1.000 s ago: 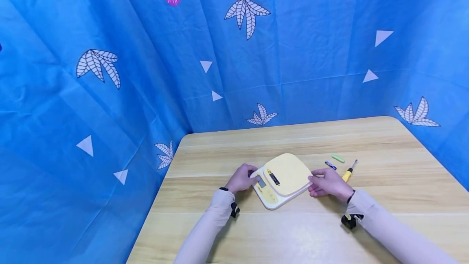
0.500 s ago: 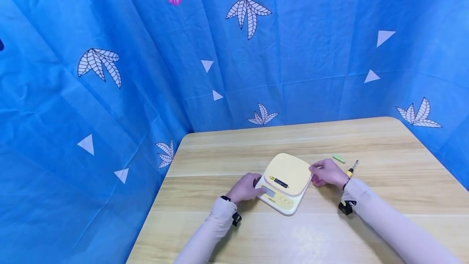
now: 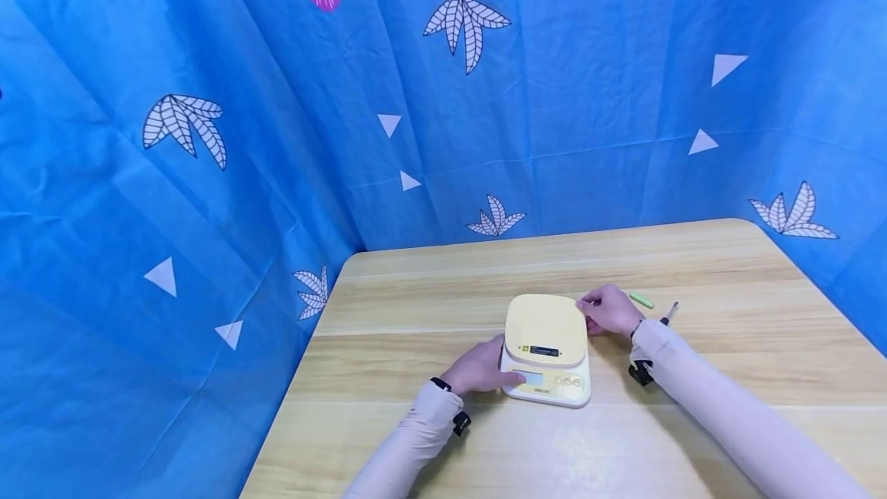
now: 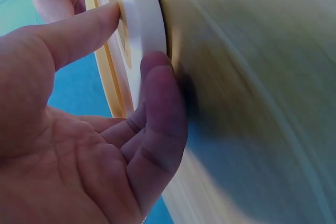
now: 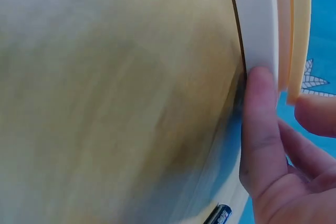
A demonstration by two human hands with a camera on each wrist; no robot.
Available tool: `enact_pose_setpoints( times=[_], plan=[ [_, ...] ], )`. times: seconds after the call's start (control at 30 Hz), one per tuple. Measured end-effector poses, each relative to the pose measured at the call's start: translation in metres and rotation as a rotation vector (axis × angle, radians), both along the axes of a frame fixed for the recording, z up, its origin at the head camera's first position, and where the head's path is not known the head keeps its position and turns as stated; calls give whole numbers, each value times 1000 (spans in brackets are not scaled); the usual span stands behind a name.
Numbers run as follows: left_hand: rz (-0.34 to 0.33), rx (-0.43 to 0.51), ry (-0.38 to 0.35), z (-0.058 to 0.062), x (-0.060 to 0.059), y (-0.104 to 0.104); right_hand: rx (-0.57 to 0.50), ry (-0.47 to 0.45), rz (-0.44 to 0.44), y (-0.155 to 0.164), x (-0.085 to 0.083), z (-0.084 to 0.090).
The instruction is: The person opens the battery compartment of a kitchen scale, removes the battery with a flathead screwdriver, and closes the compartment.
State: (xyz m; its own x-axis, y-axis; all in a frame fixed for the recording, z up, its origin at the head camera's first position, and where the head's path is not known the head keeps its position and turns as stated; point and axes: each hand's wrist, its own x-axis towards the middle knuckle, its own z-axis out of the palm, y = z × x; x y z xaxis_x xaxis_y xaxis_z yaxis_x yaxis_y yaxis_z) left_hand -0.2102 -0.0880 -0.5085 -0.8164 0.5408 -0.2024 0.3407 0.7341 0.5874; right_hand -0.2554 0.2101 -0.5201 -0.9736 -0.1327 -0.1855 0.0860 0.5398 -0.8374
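Note:
A kitchen scale (image 3: 545, 322) with a pale yellow platform and white base lies on the table, its display and buttons facing the person. My left hand (image 3: 478, 368) grips its near left corner, thumb on top beside the display and fingers against the side. In the left wrist view, the fingertips of this hand (image 4: 121, 108) meet the white base (image 4: 149, 19). At the far right corner, my right hand (image 3: 610, 310) holds the scale, thumb at the platform edge. The right wrist view shows a finger (image 5: 261, 124) against the white side.
A green battery (image 3: 640, 299) lies to the right of my right hand. Beside it, a screwdriver (image 3: 670, 313) is partly hidden by the right sleeve. One dark battery (image 5: 218, 215) appears in the right wrist view. A blue patterned curtain (image 3: 443, 114) surrounds the wooden table (image 3: 416, 283).
Both hands have turned the scale on the table, so its display side now faces the person. The left hand came nearer and right; the right hand went farther and left, covering the dark battery.

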Motion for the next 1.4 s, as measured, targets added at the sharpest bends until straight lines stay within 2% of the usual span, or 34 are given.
enact_pose_setpoints(
  times=[0.2,0.57,0.83,1.1,1.2,1.4],
  plan=[
    [3,58,-29,-1,3,3,35,90,21,1,-8,-3],
    [22,92,-77,-3,4,5,79,141,14,-4,-13,-4],
    [39,93,-72,-8,3,6,86,202,0,-6,-14,-5],
    [69,9,-37,-12,0,14,161,300,-8,-4,-19,-8],
    [87,11,-24,-12,-2,15,164,327,-5,-4,-22,-9],
    [91,22,0,-11,-4,16,167,332,-3,-5,-26,-12]
  ],
)
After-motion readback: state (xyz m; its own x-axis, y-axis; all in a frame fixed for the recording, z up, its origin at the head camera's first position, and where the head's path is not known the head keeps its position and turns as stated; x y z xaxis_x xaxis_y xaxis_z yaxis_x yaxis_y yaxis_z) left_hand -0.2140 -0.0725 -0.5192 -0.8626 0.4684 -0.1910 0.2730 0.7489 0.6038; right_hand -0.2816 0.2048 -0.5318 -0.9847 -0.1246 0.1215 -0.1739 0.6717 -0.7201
